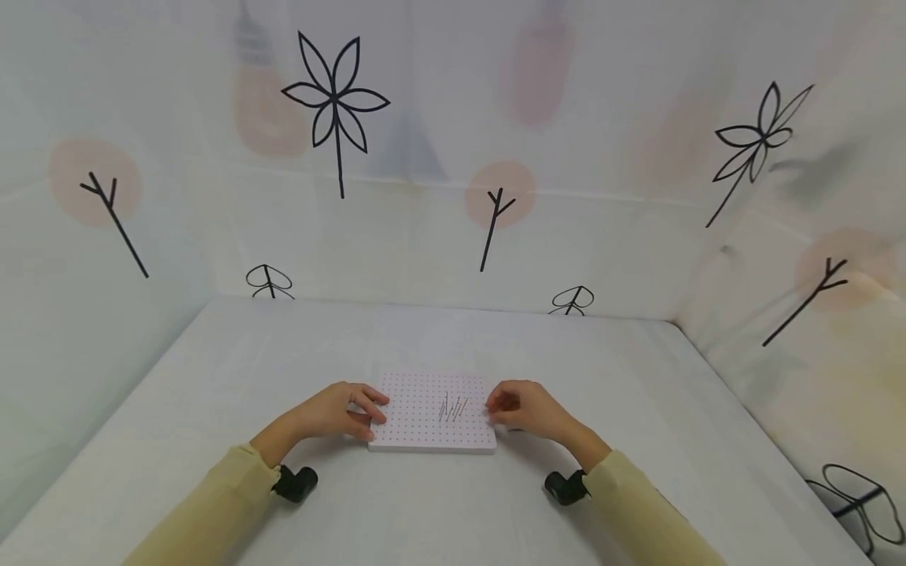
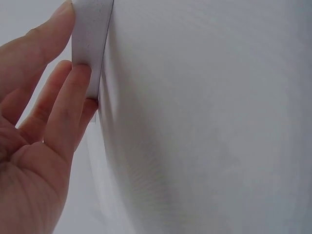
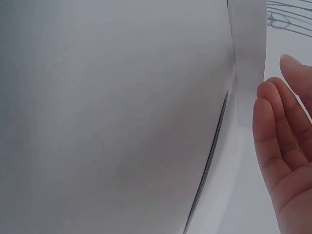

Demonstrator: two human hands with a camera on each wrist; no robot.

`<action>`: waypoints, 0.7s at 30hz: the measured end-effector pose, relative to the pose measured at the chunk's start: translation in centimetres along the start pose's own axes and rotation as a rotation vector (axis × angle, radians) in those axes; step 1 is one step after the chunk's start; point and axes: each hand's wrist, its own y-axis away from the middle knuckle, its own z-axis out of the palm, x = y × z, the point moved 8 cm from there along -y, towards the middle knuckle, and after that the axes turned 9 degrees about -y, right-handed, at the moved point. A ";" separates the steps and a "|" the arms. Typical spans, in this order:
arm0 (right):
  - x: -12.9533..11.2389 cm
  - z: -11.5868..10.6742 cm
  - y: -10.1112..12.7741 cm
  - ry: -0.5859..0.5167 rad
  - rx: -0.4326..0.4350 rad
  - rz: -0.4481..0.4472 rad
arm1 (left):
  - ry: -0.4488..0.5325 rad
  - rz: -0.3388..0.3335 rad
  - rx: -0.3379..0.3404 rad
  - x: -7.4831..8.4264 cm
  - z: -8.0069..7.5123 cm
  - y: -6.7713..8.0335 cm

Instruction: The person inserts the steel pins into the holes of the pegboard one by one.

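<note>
Two hands flank the white pegboard (image 1: 433,413) on the desk (image 1: 212,409): my left hand (image 1: 338,410) pinches its left edge, my right hand (image 1: 527,407) hovers relaxed just off its right edge. One careless nudge could tip the thin pins (image 1: 453,406) standing mid-board. Only the head view shows them; the wrist views show just edge and fingers (image 2: 73,102).

pegboard (image 1: 425,413): 1 | pins (image 1: 453,406): about 4 (thin, hard to count) | hands: 2 | wrist cameras: 2
</note>
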 end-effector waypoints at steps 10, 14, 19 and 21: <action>0.9 -0.9 0.9 0.038 0.002 -0.001 | -0.012 -0.006 0.008 0.0 -0.1 0.1; 0.9 -1.2 1.1 0.055 -0.014 -0.004 | -0.015 -0.007 0.010 -0.1 -0.1 0.0; 1.1 -1.5 1.5 0.085 -0.046 0.000 | -0.038 -0.008 0.017 0.0 -0.2 0.0; 1.3 -1.6 1.6 0.091 -0.058 0.008 | -0.048 -0.007 0.020 0.1 -0.2 0.0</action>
